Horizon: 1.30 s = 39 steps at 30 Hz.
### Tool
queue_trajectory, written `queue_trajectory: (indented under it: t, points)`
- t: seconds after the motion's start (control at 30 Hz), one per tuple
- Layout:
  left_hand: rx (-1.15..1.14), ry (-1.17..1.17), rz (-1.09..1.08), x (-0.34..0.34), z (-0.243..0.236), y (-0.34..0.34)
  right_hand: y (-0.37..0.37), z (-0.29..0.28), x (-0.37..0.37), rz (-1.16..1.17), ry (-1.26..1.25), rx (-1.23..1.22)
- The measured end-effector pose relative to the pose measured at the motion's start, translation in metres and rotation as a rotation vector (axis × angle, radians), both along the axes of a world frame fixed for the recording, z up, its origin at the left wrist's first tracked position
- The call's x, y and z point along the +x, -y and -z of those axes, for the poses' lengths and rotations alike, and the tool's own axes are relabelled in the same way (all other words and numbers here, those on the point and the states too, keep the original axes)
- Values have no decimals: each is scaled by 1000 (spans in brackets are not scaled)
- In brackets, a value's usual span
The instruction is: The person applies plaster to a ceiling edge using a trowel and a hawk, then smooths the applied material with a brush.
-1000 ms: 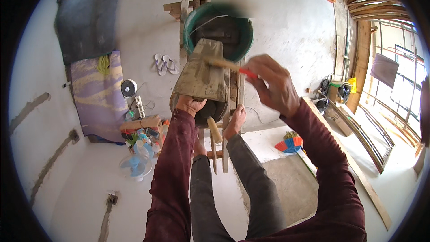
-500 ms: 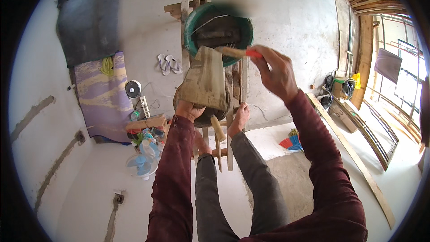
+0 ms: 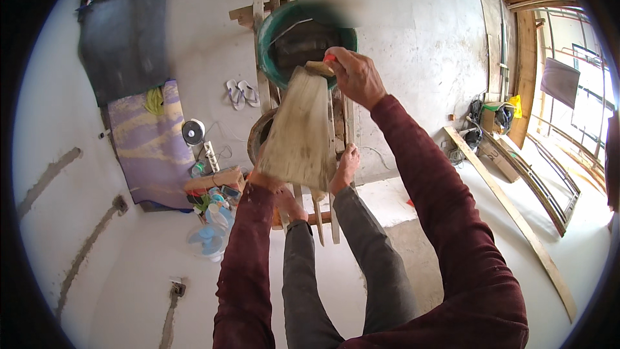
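My left hand (image 3: 268,183) grips the near end of a tapered wooden board (image 3: 297,132), its fingers mostly hidden by the board. The board is pale and smeared grey, its narrow end pointing away. My right hand (image 3: 359,77) is closed on a brush-like tool (image 3: 320,68) with a red part and a tan end, which meets the board's narrow end. Just beyond is a green tub (image 3: 266,52) with dark contents and a thin wire handle. A second round container (image 3: 259,134) is partly covered by the board.
Wooden planks (image 3: 259,0) run beneath the tubs and my bare feet. White flip-flops (image 3: 242,94), a small round fan (image 3: 193,131) and a purple patterned mat (image 3: 147,148) lie to the left. On the right are a long plank (image 3: 510,220) and curved frames (image 3: 539,184).
My right hand has moved left, bringing the tool to the board's narrow end. The board has shifted nearer and shows more of its flat face.
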<state>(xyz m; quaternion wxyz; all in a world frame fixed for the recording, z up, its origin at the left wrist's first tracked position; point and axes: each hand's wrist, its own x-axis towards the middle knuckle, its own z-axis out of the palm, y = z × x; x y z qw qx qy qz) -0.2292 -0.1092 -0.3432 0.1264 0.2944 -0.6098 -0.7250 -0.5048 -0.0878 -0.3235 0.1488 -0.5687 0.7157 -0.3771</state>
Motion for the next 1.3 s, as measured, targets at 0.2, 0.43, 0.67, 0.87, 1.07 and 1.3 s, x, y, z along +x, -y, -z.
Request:
queue_trajectory:
  t: [0.2, 0.43, 0.67, 0.87, 1.07, 1.3]
  points:
    - [895, -139, -235, 6, -56, 25, -4, -36, -10, 144, 58, 35]
    - [613, -120, -159, -57, -93, 43, -28, -168, -8, 317, 22, 46]
    - [-366, 176, -63, -77, -46, 72, -17, -203, 13, 428, 76, -86]
    - [-30, -53, -136, -53, -35, 67, -3, -90, 14, 432, 80, -45]
    - [-741, -10, 145, -77, -60, 81, -34, -132, -13, 278, 113, -11]
    - [-948, 184, 269, -76, -41, 93, -59, -266, -16, -198, -86, 106]
